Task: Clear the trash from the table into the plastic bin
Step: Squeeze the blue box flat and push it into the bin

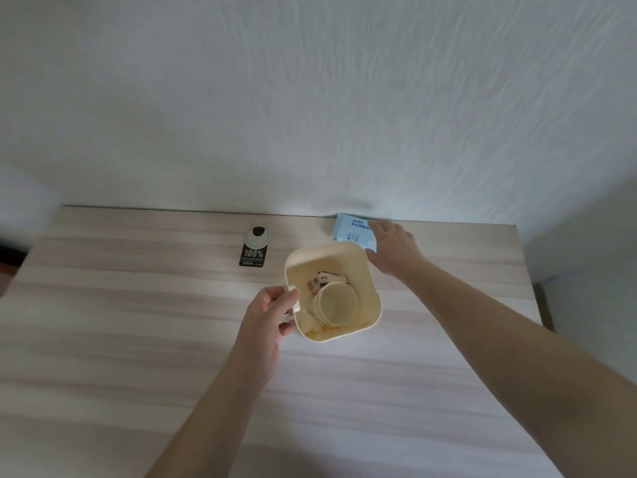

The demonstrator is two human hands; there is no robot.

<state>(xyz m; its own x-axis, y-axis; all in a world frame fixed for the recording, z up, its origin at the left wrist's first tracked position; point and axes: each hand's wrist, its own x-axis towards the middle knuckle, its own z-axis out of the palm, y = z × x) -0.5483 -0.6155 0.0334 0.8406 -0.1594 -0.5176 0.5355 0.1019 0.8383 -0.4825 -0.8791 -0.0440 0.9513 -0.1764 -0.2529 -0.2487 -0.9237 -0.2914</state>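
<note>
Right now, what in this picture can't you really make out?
- Blue packet: its near corner is hidden under the right hand; small print is too blurred to read.
- Bin: trash under the round cup is hidden.
- Left hand: fingertips are hidden behind the bin's handle.
- Black tag: only "100%" is readable.

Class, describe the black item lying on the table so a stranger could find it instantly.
On the wooden table, look left of the cream bin, toward the wall. The black packet lies flat there, alone, printed "100%" in white; the other packet is pale blue.
</note>
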